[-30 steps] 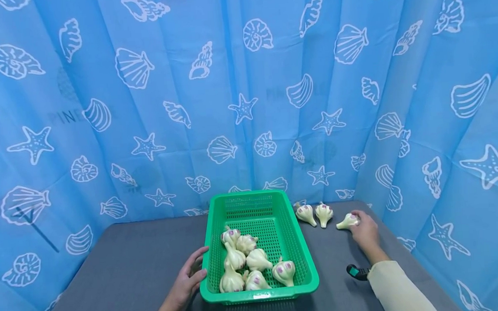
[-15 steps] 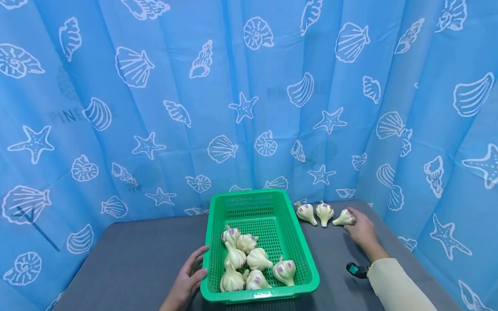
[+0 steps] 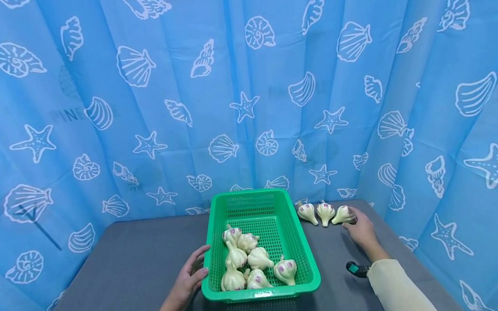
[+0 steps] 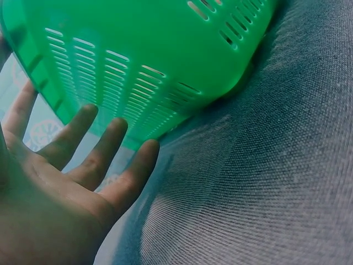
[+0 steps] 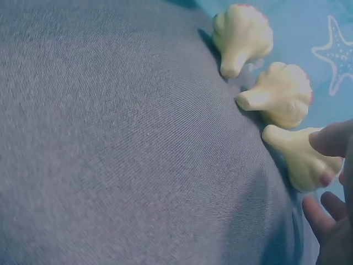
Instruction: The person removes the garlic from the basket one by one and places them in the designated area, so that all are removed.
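A green plastic basket (image 3: pixel 262 293) holds several garlic bulbs (image 3: pixel 259 258) toward its near and left side. My left hand (image 3: pixel 188 278) rests at its left wall; in the left wrist view the fingers (image 4: pixel 105 149) are spread and nearly straight beside the slotted side. Right of the basket, at the back of the table, my right hand (image 3: pixel 362 229) holds a garlic bulb (image 3: pixel 342 215) by its root end, the stem pointing toward the near left. Thumb (image 5: pixel 331 139) and fingers lie around it in the right wrist view. Two more bulbs sit beside it in a row, the middle one (image 3: pixel 325 212) closest.
The grey cloth-covered table (image 3: pixel 145 264) extends on both sides of the basket. A blue shell-print curtain (image 3: pixel 246 104) stands behind the table and along its sides. A black device (image 3: pixel 357 269) with a teal patch sits at the right wrist.
My right hand has slid the garlic bulb to the left, up beside the middle one, and turned its stem toward the near side. The left hand stays at the basket.
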Motion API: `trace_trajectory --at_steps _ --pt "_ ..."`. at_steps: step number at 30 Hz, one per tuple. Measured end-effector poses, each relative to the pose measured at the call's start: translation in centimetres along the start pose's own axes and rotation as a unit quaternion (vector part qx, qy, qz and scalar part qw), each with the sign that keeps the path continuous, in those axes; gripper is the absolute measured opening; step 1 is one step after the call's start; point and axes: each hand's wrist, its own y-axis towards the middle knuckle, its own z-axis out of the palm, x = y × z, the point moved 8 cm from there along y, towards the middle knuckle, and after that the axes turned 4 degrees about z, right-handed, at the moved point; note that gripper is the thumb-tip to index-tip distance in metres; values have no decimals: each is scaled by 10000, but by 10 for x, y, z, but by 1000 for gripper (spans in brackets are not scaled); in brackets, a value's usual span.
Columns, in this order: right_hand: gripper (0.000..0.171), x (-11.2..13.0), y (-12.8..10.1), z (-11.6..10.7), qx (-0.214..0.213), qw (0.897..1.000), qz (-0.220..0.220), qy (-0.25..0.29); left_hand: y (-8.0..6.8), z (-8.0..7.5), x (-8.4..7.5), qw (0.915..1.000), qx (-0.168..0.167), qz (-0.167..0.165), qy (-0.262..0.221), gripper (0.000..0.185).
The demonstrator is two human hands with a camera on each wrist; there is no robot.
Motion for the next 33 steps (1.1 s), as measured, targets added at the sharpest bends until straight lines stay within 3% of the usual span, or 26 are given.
trace_trajectory --at_steps 8,16,26,33 --pt "52 -7 -6 -7 -480 9976 252 439 0 0 -1 10000 -38 51 8 58" --pt "41 -18 -16 -15 -1029 9858 582 1188 -1 1 -3 9999 88 80 -14 58" --pt "38 -10 -25 -22 -1128 9706 645 2025 -1 2 -3 10000 18 60 13 57" --pt "36 8 -28 -26 -1022 9694 432 2192 -2 2 -3 10000 39 62 41 58"
